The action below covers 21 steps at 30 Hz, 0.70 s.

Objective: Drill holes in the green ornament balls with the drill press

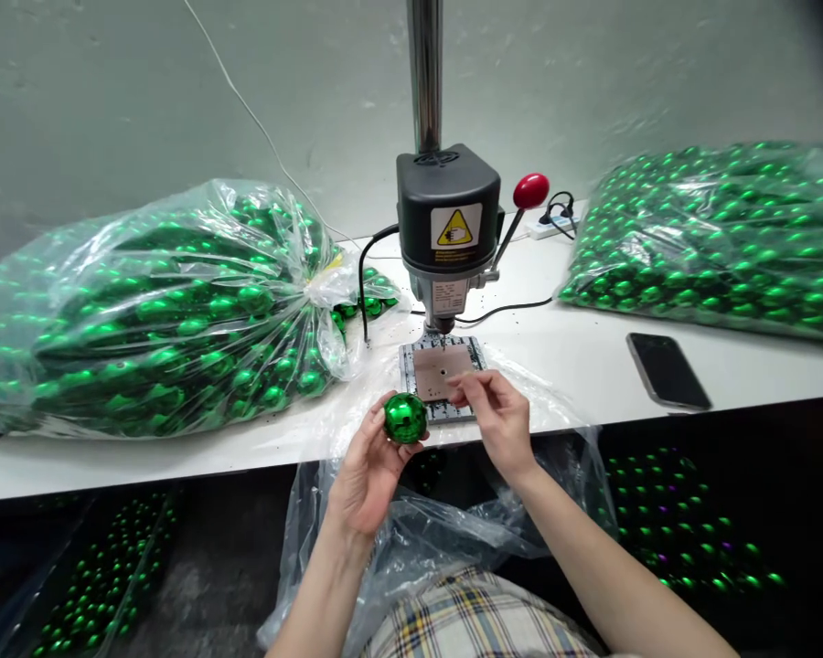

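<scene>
A shiny green bauble (405, 418) rests in my left hand (367, 475), its fingers curled around the sides and underneath. My right hand (502, 422) is closed in a pinch to the right of it, over the edge of the drill press base (445, 417); whatever those fingertips hold, if anything, is too small to make out. Beyond both hands stands a small bench drill press (445, 206), its thin bit (443, 342) pointing down above a brownish board (426, 366) with a hole. Dark crumbs lie scattered on the base.
Large clear bags of green baubles flank the drill: a tied left bag (178, 320) and a right bag (713, 242). A phone (667, 370) lies at right. The red-knobbed lever (530, 191) sticks out sideways. Clear plastic (445, 525) hangs below the table edge; more baubles (686, 521) sit below.
</scene>
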Each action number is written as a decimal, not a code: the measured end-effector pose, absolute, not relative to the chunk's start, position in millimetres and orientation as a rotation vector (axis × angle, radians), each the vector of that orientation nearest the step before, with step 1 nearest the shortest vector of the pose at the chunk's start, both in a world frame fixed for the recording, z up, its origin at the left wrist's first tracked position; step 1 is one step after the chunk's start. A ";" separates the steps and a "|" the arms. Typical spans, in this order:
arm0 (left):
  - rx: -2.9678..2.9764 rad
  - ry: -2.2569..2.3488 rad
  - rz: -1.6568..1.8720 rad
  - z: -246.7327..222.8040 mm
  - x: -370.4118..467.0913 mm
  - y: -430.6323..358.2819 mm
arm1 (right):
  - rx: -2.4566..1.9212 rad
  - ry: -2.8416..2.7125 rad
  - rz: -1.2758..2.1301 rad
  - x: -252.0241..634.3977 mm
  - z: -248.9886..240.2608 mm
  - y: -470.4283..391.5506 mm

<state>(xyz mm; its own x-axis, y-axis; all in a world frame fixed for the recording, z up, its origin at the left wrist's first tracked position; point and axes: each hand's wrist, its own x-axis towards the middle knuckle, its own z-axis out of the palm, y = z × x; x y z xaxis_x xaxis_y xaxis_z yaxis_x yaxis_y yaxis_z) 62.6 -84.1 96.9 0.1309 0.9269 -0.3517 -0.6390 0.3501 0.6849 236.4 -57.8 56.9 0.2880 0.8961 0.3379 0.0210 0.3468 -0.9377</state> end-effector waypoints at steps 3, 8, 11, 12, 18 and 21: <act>0.360 0.864 1.164 98.0 61.7 -82.0 | -1.156 -0.975 0.721 252.6 51.2 -31.5; 0.377 0.810 1.223 100.1 72.7 -84.0 | -1.113 -1.034 0.717 252.2 66.0 -31.0; 0.458 0.784 1.232 97.8 78.8 -86.1 | -1.005 -1.246 0.725 237.7 78.3 -55.1; 0.491 0.785 1.231 96.7 79.7 -86.6 | -0.950 -1.352 0.702 233.5 79.4 -62.6; 0.612 0.796 1.232 93.6 79.8 -89.1 | -0.731 -1.503 0.451 227.4 64.4 -81.2; 0.642 0.765 1.236 93.7 81.2 -90.3 | -0.711 -1.340 0.604 229.1 61.1 -83.3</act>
<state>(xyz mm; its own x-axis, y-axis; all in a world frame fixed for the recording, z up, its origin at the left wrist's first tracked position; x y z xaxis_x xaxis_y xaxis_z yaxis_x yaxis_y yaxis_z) 81.2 -90.3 93.7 0.1481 0.9757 -0.1615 -0.5791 0.2179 0.7856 229.1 -83.3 61.1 0.1396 0.7486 0.6482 0.0102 0.6535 -0.7569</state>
